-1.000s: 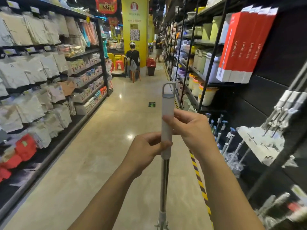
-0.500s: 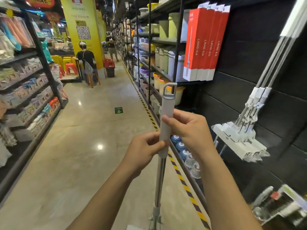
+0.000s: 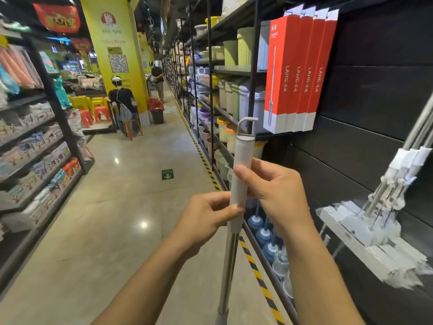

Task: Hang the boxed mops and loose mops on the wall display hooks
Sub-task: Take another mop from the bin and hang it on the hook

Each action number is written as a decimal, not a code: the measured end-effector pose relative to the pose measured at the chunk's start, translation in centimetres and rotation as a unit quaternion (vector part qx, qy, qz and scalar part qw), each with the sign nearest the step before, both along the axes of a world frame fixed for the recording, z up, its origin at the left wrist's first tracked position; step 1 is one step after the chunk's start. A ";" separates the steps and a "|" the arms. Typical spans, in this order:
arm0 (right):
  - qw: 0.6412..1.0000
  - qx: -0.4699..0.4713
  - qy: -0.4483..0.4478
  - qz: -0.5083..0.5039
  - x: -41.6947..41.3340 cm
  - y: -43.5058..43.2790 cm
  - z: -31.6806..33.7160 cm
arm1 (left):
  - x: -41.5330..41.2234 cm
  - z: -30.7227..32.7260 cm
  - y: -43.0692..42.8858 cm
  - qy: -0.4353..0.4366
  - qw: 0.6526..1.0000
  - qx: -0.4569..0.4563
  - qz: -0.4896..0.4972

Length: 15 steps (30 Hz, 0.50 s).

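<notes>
I hold a loose mop (image 3: 242,158) upright in front of me by its pale grey handle; a hanging loop tops it and a metal pole runs down out of view. My left hand (image 3: 206,219) grips the lower end of the grip. My right hand (image 3: 276,191) holds it just above. Several red and white boxed mops (image 3: 298,73) hang on the dark wall panel (image 3: 375,95) at upper right. Loose flat mops (image 3: 375,226) with white heads hang on the same wall at right.
Black shelving (image 3: 210,66) with bins and buckets lines the right side, behind yellow-black floor tape (image 3: 255,270). Shelves of packaged goods (image 3: 35,148) run along the left. Down the aisle, a person (image 3: 121,102) sits by a yellow pillar (image 3: 112,50); another stands farther back.
My view has turned right toward the dark wall, bringing the boxed mops and hanging flat mops closer to centre. Both hands keep the same hold on the mop handle.
</notes>
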State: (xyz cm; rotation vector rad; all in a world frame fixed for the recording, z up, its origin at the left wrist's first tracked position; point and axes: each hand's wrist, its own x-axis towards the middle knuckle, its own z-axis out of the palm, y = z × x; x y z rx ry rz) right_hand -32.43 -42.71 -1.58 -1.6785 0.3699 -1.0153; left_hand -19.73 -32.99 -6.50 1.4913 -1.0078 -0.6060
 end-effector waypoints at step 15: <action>0.990 -0.031 0.007 -0.140 7.0 -17.6 2.1 | 8.9 1.6 -20.4 -0.023 0.993 -0.024 -0.117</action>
